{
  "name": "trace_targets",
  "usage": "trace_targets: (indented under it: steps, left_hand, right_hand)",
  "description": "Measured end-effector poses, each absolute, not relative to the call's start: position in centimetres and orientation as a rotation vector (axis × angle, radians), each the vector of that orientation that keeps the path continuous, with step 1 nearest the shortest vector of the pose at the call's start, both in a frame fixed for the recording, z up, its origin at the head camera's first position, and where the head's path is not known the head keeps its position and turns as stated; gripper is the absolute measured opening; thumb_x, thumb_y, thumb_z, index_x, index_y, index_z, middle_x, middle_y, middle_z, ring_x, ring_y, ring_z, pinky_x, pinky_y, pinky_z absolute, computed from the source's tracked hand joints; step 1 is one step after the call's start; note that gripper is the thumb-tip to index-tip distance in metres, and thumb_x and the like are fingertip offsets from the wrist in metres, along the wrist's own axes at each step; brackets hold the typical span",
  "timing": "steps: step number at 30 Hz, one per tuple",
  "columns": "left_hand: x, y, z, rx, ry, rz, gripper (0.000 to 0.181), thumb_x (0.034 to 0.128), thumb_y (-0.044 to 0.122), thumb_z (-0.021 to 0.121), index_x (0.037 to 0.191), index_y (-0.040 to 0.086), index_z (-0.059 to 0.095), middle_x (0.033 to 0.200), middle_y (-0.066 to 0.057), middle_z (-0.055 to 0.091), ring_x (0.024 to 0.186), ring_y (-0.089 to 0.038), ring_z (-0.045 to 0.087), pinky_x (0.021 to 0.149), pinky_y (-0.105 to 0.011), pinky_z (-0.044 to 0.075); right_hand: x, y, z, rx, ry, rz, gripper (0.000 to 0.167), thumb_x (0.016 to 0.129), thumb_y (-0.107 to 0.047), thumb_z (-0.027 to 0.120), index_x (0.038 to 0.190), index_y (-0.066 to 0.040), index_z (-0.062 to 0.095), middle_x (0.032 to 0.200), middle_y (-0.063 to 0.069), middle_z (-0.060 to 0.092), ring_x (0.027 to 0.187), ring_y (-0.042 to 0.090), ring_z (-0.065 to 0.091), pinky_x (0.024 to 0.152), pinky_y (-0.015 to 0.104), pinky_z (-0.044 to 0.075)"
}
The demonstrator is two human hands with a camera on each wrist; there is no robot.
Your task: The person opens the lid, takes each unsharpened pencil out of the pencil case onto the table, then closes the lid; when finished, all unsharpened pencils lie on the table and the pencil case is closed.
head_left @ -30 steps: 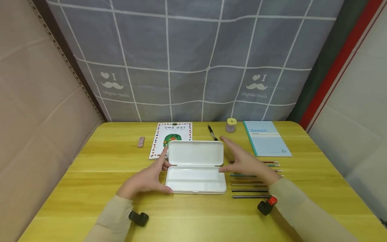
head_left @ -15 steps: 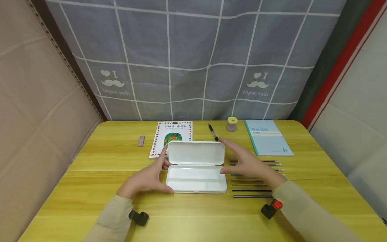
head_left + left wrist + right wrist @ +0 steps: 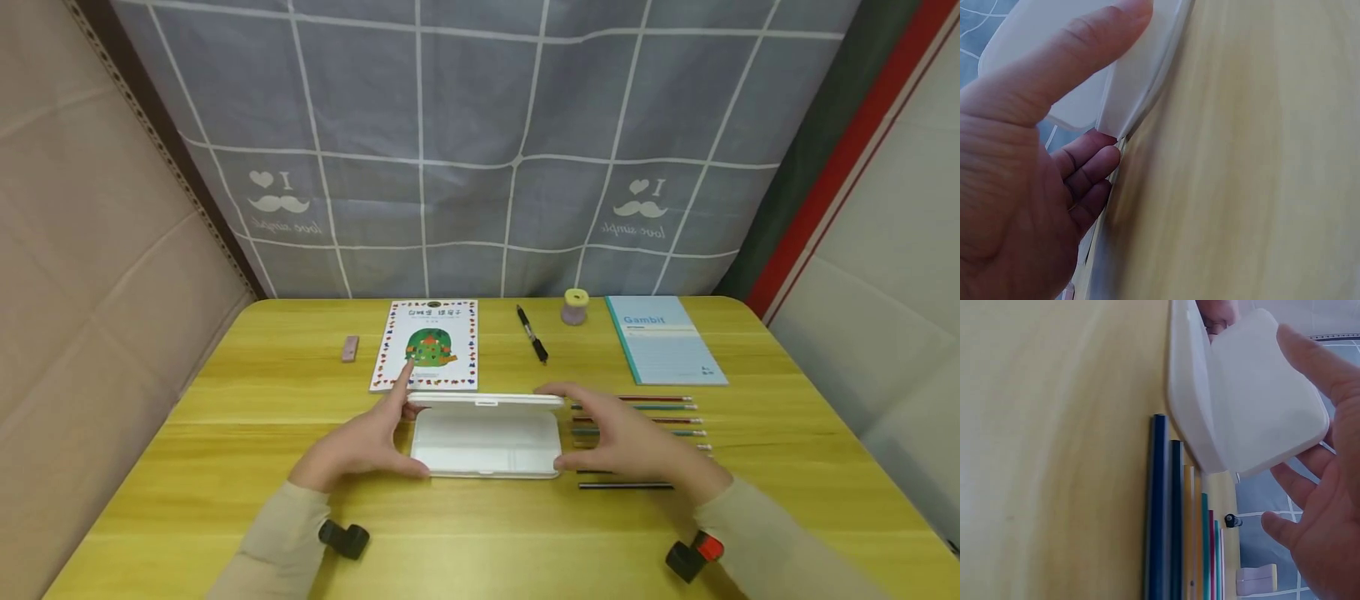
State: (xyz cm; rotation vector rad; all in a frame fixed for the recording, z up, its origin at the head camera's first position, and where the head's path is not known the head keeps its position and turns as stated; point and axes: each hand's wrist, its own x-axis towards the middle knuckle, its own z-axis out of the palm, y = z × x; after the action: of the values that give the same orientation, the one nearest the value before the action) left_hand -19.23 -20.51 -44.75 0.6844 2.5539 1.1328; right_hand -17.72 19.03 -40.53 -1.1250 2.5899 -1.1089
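A white pencil case [image 3: 486,446] lies on the table with its lid [image 3: 487,400] half lowered over the tray. My left hand [image 3: 360,446] holds the left end of the case: the thumb is against the front corner and curled fingers sit near the hinge. In the left wrist view the thumb lies across the white wall [image 3: 1141,75]. My right hand [image 3: 633,437] spreads over the right end. Its fingers touch the back of the lid in the right wrist view, while the thumb stands apart in front of the lid's inner face [image 3: 1266,400].
Several pencils [image 3: 626,486] lie in a row right of the case, partly under my right hand. Behind are a picture book [image 3: 431,342], a black pen [image 3: 531,333], a yellow-and-purple sharpener-like item [image 3: 574,307] and a blue notebook [image 3: 667,342]. A pink eraser [image 3: 349,348] lies left.
The lid has swung forward from leaning back to half lowered, uncovering the pen and book behind. My right hand has come forward with it; my left hand has stayed in place.
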Motion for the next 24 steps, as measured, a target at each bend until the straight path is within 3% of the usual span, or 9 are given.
trace_targets:
  steps: [3,6,9,12,15,17,24]
  left_hand:
    - [-19.3,-20.5,-44.7,0.709,2.542,1.148,0.157,0.0683,0.045,0.098,0.165,0.015,-0.021,0.138,-0.013,0.053,0.127,-0.025,0.050,0.115,-0.049,0.037]
    - [-19.3,-20.6,-44.8,0.744,2.514,1.180,0.157,0.0686,0.041,0.099,0.164,0.016,-0.022,0.130,-0.008,0.054,0.122,-0.021,0.052,0.113,-0.045,0.039]
    - [-19.4,-20.7,-44.8,0.761,2.500,1.187,0.155,0.0695,0.039,0.099,0.165,0.015,-0.020,0.126,-0.004,0.053,0.117,-0.019,0.053,0.110,-0.041,0.042]
    - [-19.3,-20.7,-44.8,0.773,2.523,1.134,0.152,0.0697,0.044,0.098,0.166,0.015,-0.017,0.132,-0.004,0.050,0.120,-0.019,0.050,0.110,-0.043,0.043]
    - [-19.2,-20.9,-44.8,0.786,2.531,1.094,0.153,0.0680,0.047,0.098,0.167,0.016,-0.015,0.140,-0.007,0.046,0.124,-0.021,0.047,0.112,-0.048,0.041]
    - [-19.1,-20.9,-44.7,0.786,2.521,1.086,0.150,0.0705,0.048,0.096,0.167,0.017,-0.014,0.146,-0.011,0.044,0.128,-0.023,0.045,0.113,-0.051,0.039]
    - [-18.9,-20.9,-44.3,0.720,2.491,1.078,0.115,0.0950,0.049,0.074,0.169,0.019,-0.008,0.158,-0.015,0.038,0.141,-0.029,0.041,0.117,-0.054,0.034]
  right_hand:
    - [-17.0,19.4,-41.1,-1.189,2.550,-1.051,0.091,0.084,-0.028,0.090,0.160,-0.025,0.041,0.162,-0.002,0.043,0.150,0.025,0.038,0.120,0.040,0.036]
    - [-16.5,19.8,-41.7,-1.287,2.544,-0.979,0.093,0.085,-0.030,0.089,0.162,-0.019,0.039,0.166,0.002,0.039,0.154,0.034,0.030,0.125,0.033,0.024]
    - [-16.0,20.0,-42.2,-1.330,2.554,-0.910,0.094,0.085,-0.034,0.088,0.163,-0.018,0.038,0.167,0.001,0.037,0.155,0.040,0.026,0.125,0.044,0.025]
    - [-15.6,20.0,-42.5,-1.324,2.553,-0.868,0.094,0.086,-0.038,0.087,0.164,-0.020,0.038,0.169,0.001,0.034,0.155,0.044,0.022,0.119,0.063,0.027]
    - [-15.3,20.0,-42.6,-1.298,2.537,-0.854,0.093,0.087,-0.041,0.085,0.164,-0.021,0.037,0.170,0.000,0.031,0.155,0.048,0.018,0.115,0.074,0.023]
    - [-15.2,20.0,-42.6,-1.277,2.531,-0.846,0.092,0.088,-0.043,0.084,0.164,-0.022,0.037,0.170,-0.001,0.030,0.155,0.049,0.016,0.115,0.077,0.019]
    - [-14.9,19.9,-42.8,-1.286,2.570,-0.741,0.089,0.088,-0.047,0.082,0.163,-0.023,0.040,0.170,-0.002,0.032,0.156,0.045,0.017,0.115,0.077,0.017]
